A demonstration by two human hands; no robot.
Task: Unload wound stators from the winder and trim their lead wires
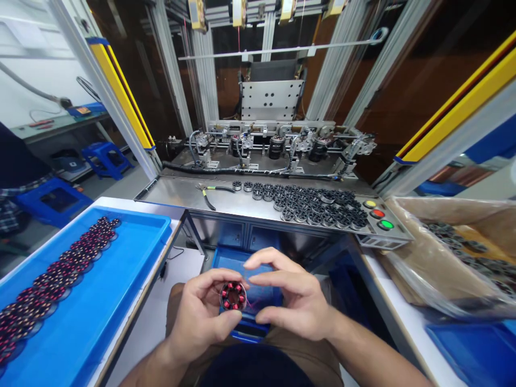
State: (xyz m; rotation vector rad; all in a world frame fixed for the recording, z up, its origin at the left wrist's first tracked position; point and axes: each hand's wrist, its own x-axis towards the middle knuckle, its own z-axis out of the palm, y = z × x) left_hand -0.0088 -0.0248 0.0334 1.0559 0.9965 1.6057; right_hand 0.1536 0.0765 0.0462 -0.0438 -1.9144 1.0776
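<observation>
Metal bench (244,206): pliers (220,188) beside clustered dark rings (306,201). White table (121,204): blue tray (137,242).

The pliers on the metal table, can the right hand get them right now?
Probably yes, maybe with a lean forward. The right hand looks empty and spread open, and nothing covers the pliers. The left hand, holding the red-wound ring, is nearby, but the way above looks free.

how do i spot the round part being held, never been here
In front of the long metal worktop, find the person's left hand. It grips a small ring, red around the inside. Unlike the dark rings on the worktop, it shows red; unlike the reddish ones in the blue tray, it is held.
</observation>
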